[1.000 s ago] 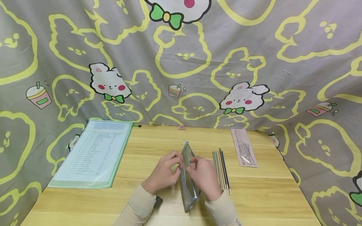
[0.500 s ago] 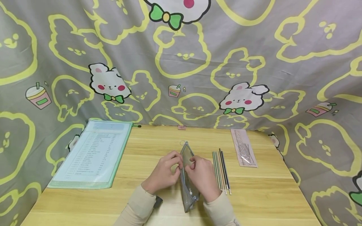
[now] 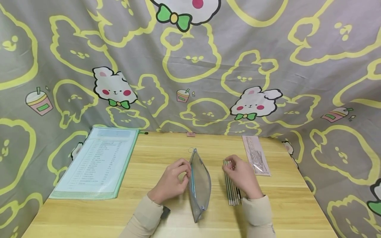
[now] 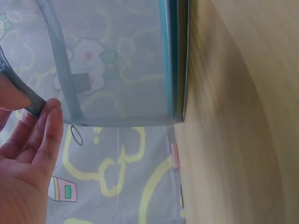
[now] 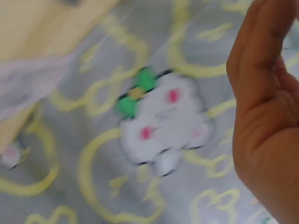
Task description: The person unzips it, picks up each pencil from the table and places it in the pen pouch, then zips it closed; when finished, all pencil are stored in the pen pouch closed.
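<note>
In the head view my left hand [image 3: 172, 180] pinches the rim of a grey mesh zip pouch [image 3: 203, 185]. The pouch stands on edge with its mouth spread, and a teal strip runs along its left side. Thumb and fingers pinch the dark rim of the same pouch [image 4: 126, 70] in the left wrist view. To the right, my right hand [image 3: 242, 175] has its fingertips curled on the upper ends of a bunch of pencils [image 3: 231, 191]. The hand covers part of the bunch. In the right wrist view the right hand [image 5: 266, 93] shows bent fingers, without the pencils.
A green-edged document pouch [image 3: 95, 162] with a printed sheet lies at the left. A pink packet [image 3: 256, 155] lies behind the right hand. A small pink block [image 3: 190, 134] sits at the far table edge, against the patterned curtain [image 3: 196, 66].
My right hand has left the grey pouch and moved right to the pencils, whose lower ends have shifted left. The pouch mouth is wider. The left hand keeps its hold.
</note>
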{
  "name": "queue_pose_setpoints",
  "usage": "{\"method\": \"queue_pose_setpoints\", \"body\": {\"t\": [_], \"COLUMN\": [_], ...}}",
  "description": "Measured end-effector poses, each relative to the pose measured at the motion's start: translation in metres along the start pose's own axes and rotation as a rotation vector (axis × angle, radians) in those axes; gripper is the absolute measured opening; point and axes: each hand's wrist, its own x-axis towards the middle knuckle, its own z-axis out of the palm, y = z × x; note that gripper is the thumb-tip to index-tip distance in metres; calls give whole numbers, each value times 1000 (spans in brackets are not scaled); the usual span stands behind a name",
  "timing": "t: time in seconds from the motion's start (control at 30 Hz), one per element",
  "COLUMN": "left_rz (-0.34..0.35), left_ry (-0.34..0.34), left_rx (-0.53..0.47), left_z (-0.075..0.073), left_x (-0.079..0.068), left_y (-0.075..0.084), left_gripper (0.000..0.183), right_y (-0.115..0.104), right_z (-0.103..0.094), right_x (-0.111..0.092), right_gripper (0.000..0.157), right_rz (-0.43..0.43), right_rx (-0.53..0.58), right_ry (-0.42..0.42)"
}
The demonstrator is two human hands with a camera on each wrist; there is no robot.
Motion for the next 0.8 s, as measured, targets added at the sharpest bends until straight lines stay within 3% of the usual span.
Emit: {"method": "queue_pose_setpoints", "body": {"t": [0.13,0.23,0.5,0.8], "left_rz": [-12,-9,-11,29], "left_ry": [-4,0,4,21], "left_rx": [2,1,-1,-8], "left_z": [-1,-1,-1,-1], "left_x": [0,0,-1,0], "left_y": [0,0,-1,-3], "left_gripper": [22,25,28,29], "right_y": [36,52,75,89], "right_z": [-2,-1,10,21], "right_x": [7,9,15,20], "right_gripper": [45,52,63,57], "right_rz": [60,106,156,150], "right_rx": [0,60,203,122], "right_ry": [-35,-73,-127,-115]}}
